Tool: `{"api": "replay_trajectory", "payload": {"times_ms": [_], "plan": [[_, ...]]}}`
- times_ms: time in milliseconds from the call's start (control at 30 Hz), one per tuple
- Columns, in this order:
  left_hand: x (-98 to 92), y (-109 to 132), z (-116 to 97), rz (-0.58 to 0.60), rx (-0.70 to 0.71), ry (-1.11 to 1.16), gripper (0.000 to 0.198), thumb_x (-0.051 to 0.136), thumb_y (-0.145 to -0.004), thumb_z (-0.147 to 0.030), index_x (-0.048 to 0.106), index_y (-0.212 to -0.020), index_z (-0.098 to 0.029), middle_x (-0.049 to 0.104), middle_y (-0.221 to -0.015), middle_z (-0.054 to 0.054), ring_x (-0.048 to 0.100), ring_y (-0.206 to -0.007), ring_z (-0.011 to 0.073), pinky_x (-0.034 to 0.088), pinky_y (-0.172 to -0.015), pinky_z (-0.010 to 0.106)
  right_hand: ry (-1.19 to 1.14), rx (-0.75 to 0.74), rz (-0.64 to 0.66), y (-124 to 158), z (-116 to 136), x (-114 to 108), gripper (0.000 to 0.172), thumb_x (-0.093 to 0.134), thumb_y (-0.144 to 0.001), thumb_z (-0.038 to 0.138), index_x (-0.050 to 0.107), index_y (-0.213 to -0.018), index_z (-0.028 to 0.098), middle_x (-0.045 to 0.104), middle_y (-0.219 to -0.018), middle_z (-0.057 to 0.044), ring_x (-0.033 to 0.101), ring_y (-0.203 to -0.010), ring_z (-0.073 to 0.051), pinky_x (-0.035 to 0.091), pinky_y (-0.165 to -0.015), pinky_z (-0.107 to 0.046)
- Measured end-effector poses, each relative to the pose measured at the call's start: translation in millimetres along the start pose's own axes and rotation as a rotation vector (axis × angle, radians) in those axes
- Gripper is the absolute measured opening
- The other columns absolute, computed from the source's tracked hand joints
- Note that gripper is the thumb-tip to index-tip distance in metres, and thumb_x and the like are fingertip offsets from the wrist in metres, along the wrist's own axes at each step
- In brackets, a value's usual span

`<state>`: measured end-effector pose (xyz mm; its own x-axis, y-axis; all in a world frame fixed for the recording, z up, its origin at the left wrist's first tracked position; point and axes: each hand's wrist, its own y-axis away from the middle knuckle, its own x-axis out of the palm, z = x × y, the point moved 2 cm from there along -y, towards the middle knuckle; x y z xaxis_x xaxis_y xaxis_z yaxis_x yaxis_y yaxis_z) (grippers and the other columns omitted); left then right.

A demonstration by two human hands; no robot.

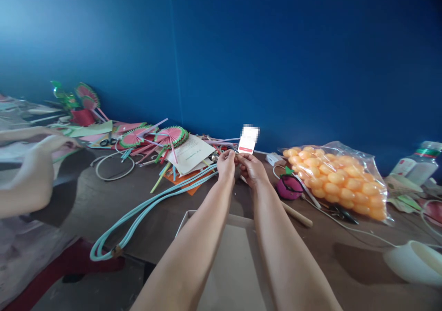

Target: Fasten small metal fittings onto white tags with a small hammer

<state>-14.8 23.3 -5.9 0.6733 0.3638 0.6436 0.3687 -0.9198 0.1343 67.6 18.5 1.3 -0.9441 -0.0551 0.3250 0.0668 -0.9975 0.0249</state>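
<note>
Both of my hands meet above the far side of the brown table (165,230). My left hand (226,163) is closed, with thumb and fingers pinched together. Close against it, my right hand (253,167) is pinched as well, its fingertips nearly touching the left ones. Whatever small thing is between them is too small to name. A bundle of light blue cords (155,199) runs from beside my left hand and loops over the front table edge; whether the hand grips it is hidden. Just behind my fingers stands a lit phone (247,144).
Under my forearms lies a shallow grey box (229,255). Rightward are a purple pouch (289,187), a wooden stick (297,215), a bag of orange balls (340,179) and a white cup (412,261). Watermelon paper fans (171,137) and papers (191,154) lie left. Another person's arm (29,177) reaches in.
</note>
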Motion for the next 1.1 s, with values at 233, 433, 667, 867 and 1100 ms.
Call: {"api": "replay_trajectory", "payload": {"times_ms": [233,433,667,867,1100], "plan": [[0.2,1.6,-0.8,0.018,0.003,0.01,0.018,0.064,-0.071,-0.025,0.058,-0.084,-0.013,0.052,-0.058,-0.003,0.051,-0.051,0.0083,0.047,-0.061,0.026,-0.004,0.006,0.005,1.1,0.3,0.8,0.032,0.078,-0.055,0.032,0.059,-0.077,0.019,0.05,-0.053,0.005,0.035,-0.043,-0.004,0.017,-0.035,-0.015],[0.6,2.0,-1.5,-0.005,0.004,0.013,0.017,0.063,-0.072,-0.022,0.057,-0.084,-0.012,0.05,-0.057,-0.004,0.05,-0.05,0.0079,0.046,-0.059,0.025,-0.037,0.03,0.022,3.5,2.3,2.7,0.031,0.079,-0.053,0.029,0.059,-0.074,0.018,0.049,-0.052,0.005,0.035,-0.044,-0.004,0.019,-0.036,-0.015],[0.1,1.6,-1.8,-0.017,0.011,0.001,0.015,0.06,-0.074,-0.022,0.058,-0.086,-0.013,0.053,-0.06,-0.002,0.051,-0.051,0.0083,0.046,-0.058,0.025,-0.075,0.019,0.037,1.9,0.9,2.6,0.029,0.079,-0.052,0.026,0.06,-0.074,0.017,0.054,-0.058,0.004,0.037,-0.046,-0.004,0.022,-0.037,-0.015],[-0.3,-0.7,0.5,-0.001,0.022,-0.006,0.019,0.064,-0.072,-0.025,0.058,-0.085,-0.013,0.053,-0.06,-0.002,0.05,-0.051,0.0079,0.045,-0.058,0.023,-0.027,0.02,0.032,2.0,1.2,2.5,0.025,0.077,-0.055,0.027,0.06,-0.071,0.019,0.052,-0.054,0.003,0.036,-0.045,-0.006,0.019,-0.036,-0.017],[0.7,-1.9,1.2,0.042,0.046,-0.007,0.018,0.063,-0.073,-0.026,0.058,-0.084,-0.013,0.053,-0.057,-0.002,0.051,-0.05,0.0084,0.045,-0.057,0.024,-0.006,-0.002,0.014,2.4,2.2,2.9,0.024,0.075,-0.06,0.033,0.061,-0.074,0.019,0.046,-0.048,0.005,0.032,-0.042,-0.006,0.017,-0.036,-0.018]]}}
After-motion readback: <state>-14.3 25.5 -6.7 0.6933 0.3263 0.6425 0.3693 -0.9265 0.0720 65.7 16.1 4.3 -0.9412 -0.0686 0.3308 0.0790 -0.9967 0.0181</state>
